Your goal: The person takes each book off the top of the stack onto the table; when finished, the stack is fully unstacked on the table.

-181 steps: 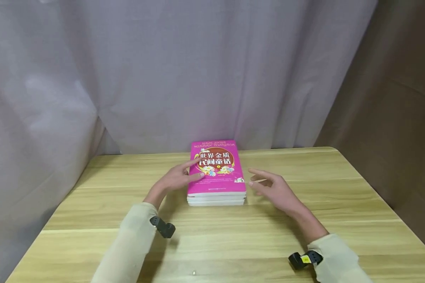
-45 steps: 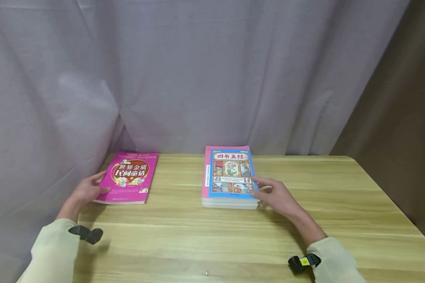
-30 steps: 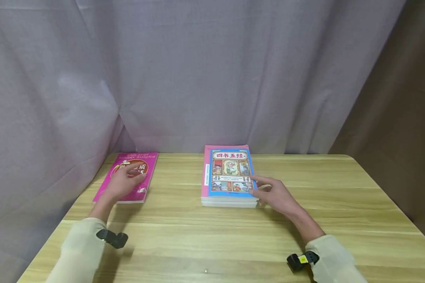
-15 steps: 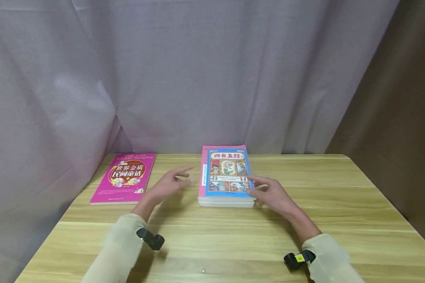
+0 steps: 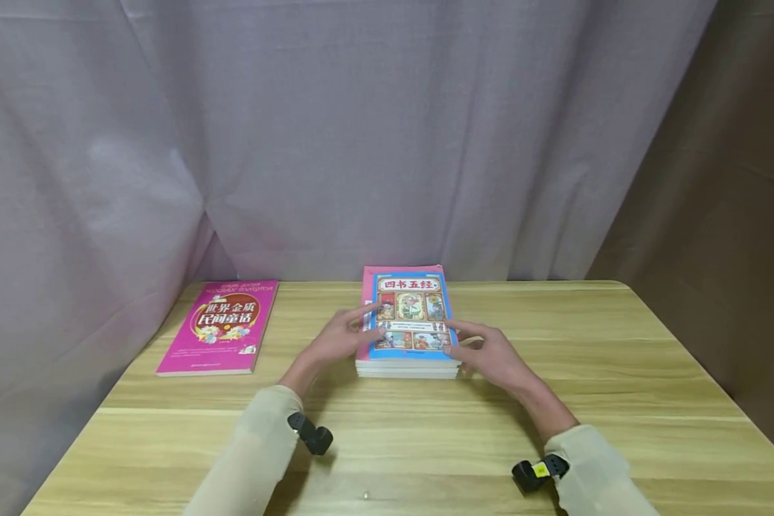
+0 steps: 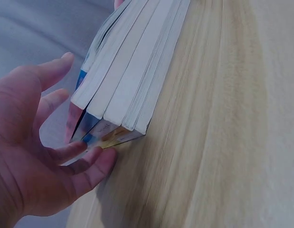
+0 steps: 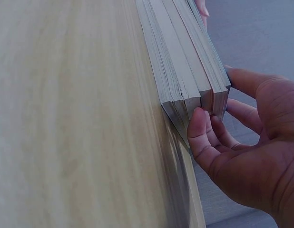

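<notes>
A stack of several books lies near the table's back edge, in the middle of the head view. Its top book has a pink and blue cover with cartoon panels. On the stack's left side is my left hand; in the left wrist view its lower fingertips are at the spines, while the thumb stands off the cover. My right hand holds the right side, thumb at the top book's edge and curled fingers against the page edges. A magenta book lies apart at the left.
The light wooden table carries the books. A grey curtain hangs right behind its back edge, with a darker brown drape to the right. Each wrist wears a small black camera.
The magenta book went from the stack's top to the table's left, baring the blue and pink book. My left hand left it and came back to the stack; my right hand came to the stack's side.
</notes>
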{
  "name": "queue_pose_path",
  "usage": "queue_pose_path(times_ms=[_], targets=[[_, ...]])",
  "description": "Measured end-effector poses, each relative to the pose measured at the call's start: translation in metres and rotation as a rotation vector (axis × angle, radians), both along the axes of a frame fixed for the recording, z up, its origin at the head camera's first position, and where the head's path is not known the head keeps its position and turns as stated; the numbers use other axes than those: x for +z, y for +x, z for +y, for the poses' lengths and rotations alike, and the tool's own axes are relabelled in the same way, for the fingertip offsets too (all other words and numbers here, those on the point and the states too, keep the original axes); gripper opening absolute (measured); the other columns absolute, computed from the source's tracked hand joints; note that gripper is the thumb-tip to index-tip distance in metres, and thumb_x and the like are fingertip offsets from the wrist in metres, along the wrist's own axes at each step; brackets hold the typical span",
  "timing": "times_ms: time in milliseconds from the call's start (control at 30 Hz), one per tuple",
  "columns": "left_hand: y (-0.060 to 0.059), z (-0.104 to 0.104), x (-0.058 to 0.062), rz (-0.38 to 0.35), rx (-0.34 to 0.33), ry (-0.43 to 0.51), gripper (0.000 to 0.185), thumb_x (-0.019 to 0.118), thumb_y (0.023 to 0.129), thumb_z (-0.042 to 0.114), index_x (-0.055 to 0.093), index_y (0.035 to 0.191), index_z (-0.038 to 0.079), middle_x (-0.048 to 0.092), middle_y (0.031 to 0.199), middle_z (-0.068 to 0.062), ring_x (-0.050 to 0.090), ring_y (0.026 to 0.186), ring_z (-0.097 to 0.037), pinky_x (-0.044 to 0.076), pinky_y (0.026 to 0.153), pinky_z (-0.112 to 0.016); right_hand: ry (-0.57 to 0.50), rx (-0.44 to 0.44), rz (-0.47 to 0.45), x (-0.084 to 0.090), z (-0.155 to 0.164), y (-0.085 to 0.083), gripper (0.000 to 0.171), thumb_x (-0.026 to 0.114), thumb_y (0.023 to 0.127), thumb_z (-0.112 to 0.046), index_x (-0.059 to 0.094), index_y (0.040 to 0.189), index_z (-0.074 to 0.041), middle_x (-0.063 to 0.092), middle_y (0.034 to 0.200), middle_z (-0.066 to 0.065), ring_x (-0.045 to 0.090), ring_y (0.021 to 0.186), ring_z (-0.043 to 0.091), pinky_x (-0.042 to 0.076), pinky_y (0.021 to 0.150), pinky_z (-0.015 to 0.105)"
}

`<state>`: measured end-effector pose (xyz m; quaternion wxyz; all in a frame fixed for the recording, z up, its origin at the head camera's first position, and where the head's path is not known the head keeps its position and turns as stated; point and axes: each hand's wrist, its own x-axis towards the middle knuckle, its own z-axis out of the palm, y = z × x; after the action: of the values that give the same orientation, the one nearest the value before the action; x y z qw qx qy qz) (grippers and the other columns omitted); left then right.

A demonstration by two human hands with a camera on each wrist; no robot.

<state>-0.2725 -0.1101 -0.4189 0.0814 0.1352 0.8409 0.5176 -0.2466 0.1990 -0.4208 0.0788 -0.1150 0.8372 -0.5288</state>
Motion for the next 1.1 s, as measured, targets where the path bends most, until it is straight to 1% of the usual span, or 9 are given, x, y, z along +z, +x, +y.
queue_pose_path(times_ms=[67, 167, 367, 533, 867, 933, 967, 1033, 1100], targets=[[-0.001, 0.003, 0.001, 0.002, 0.028, -0.021, 0.064, 0.073, 0.099, 0.041, 0.05, 0.159, 0.032, 0.031, 0.172, -0.015, 0.035, 0.156, -0.042, 0.03, 0.123, -0.072, 0.0, -0.001, 0.002, 0.0, 0.0, 0.0, 0.061, 0.075, 0.099, -0.024, 0.054, 0.155, -0.01, 0.054, 0.134, 0.026, 0.069, 0.081, 0.022, 0.062, 0.069, 0.036], [-0.003, 0.006, 0.0, -0.016, 0.056, -0.03, 0.066, 0.076, 0.097, 0.041, 0.05, 0.158, 0.034, 0.028, 0.173, -0.016, 0.031, 0.157, -0.04, 0.026, 0.125, -0.072, 0.0, -0.002, 0.0, 0.001, -0.001, 0.0, 0.061, 0.076, 0.099, -0.024, 0.054, 0.155, -0.01, 0.054, 0.134, 0.026, 0.069, 0.081, 0.022, 0.062, 0.068, 0.036], [-0.007, 0.007, 0.001, -0.026, 0.061, -0.018, 0.074, 0.083, 0.093, 0.036, 0.05, 0.158, 0.032, 0.038, 0.17, -0.012, 0.034, 0.157, -0.036, 0.025, 0.128, -0.067, 0.0, -0.006, -0.007, 0.001, -0.001, 0.001, 0.062, 0.076, 0.099, -0.025, 0.054, 0.155, -0.011, 0.053, 0.136, 0.026, 0.069, 0.082, 0.023, 0.061, 0.069, 0.036], [-0.007, 0.007, 0.003, -0.028, 0.053, -0.025, 0.073, 0.083, 0.093, 0.034, 0.05, 0.158, 0.032, 0.047, 0.164, -0.015, 0.041, 0.152, -0.035, 0.027, 0.128, -0.065, -0.001, -0.014, -0.015, 0.001, 0.0, 0.001, 0.061, 0.076, 0.099, -0.025, 0.055, 0.155, -0.013, 0.052, 0.138, 0.026, 0.069, 0.08, 0.024, 0.059, 0.066, 0.034], [-0.005, 0.005, 0.002, -0.045, 0.049, -0.047, 0.073, 0.082, 0.093, 0.036, 0.049, 0.159, 0.033, 0.04, 0.169, -0.014, 0.03, 0.159, -0.038, 0.025, 0.127, -0.068, -0.015, 0.008, -0.004, 0.0, 0.001, 0.001, 0.06, 0.075, 0.1, -0.024, 0.055, 0.155, -0.013, 0.053, 0.136, 0.027, 0.069, 0.077, 0.028, 0.06, 0.068, 0.036], [-0.004, 0.002, 0.002, -0.039, 0.042, -0.05, 0.073, 0.082, 0.094, 0.036, 0.049, 0.159, 0.033, 0.041, 0.168, -0.014, 0.04, 0.153, -0.034, 0.03, 0.126, -0.065, -0.019, 0.012, 0.0, 0.0, 0.001, 0.001, 0.059, 0.074, 0.101, -0.024, 0.054, 0.155, -0.012, 0.054, 0.134, 0.027, 0.069, 0.078, 0.027, 0.061, 0.069, 0.036], [-0.004, 0.001, 0.002, -0.041, 0.037, -0.046, 0.073, 0.082, 0.094, 0.035, 0.049, 0.159, 0.033, 0.043, 0.167, -0.014, 0.051, 0.142, -0.032, 0.038, 0.122, -0.062, -0.021, 0.013, 0.001, 0.0, 0.001, 0.001, 0.059, 0.073, 0.102, -0.024, 0.054, 0.156, -0.012, 0.055, 0.133, 0.027, 0.069, 0.08, 0.026, 0.061, 0.07, 0.036], [-0.004, -0.002, 0.003, -0.051, 0.026, -0.033, 0.073, 0.082, 0.094, 0.035, 0.048, 0.159, 0.033, 0.051, 0.161, -0.016, 0.066, 0.111, -0.026, 0.054, 0.104, -0.053, -0.024, 0.009, -0.002, 0.001, 0.001, 0.001, 0.058, 0.07, 0.103, -0.023, 0.052, 0.157, -0.011, 0.056, 0.132, 0.026, 0.07, 0.083, 0.024, 0.061, 0.071, 0.036], [-0.004, -0.005, 0.003, -0.076, 0.016, -0.014, 0.074, 0.082, 0.094, 0.034, 0.047, 0.16, 0.034, 0.064, 0.144, -0.021, 0.064, 0.079, -0.018, 0.058, 0.081, -0.039, -0.028, 0.001, -0.007, 0.002, 0.002, 0.001, 0.056, 0.067, 0.105, -0.021, 0.05, 0.158, -0.01, 0.057, 0.132, 0.026, 0.07, 0.088, 0.023, 0.062, 0.075, 0.036]])
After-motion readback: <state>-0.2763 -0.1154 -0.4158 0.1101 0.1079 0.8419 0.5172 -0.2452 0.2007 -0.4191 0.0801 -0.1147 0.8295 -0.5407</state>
